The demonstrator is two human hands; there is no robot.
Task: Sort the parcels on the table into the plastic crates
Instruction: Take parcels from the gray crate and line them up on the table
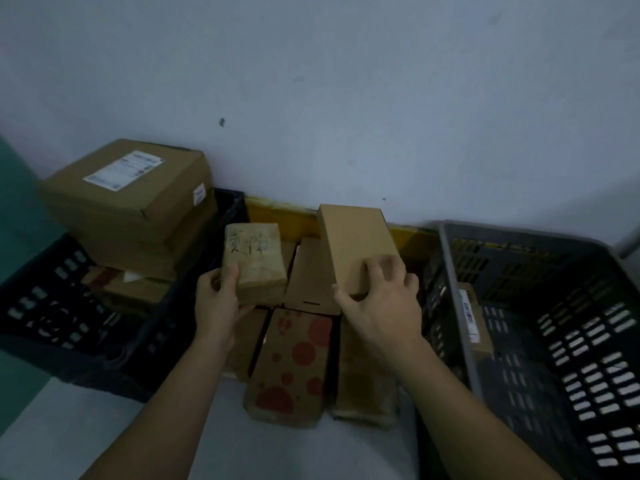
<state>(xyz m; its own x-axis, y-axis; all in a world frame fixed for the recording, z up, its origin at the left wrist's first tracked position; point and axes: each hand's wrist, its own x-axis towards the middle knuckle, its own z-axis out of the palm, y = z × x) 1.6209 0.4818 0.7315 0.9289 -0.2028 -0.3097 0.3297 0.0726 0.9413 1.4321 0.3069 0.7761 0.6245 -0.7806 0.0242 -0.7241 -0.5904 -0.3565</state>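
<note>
Left crate (62,306) at frame left holds stacked boxes — large box (128,192) uppermost. Right crate (554,323) at frame right holds one labelled parcel (472,320). Between the crates, parcels (294,362) lie side by side on the table (145,427) — wall (346,98) behind.

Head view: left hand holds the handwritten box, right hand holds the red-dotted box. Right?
Not quite. In the head view the left hand does hold the handwritten box, but the right hand grips a plain brown box; the red-dotted box lies untouched on the table.
</note>
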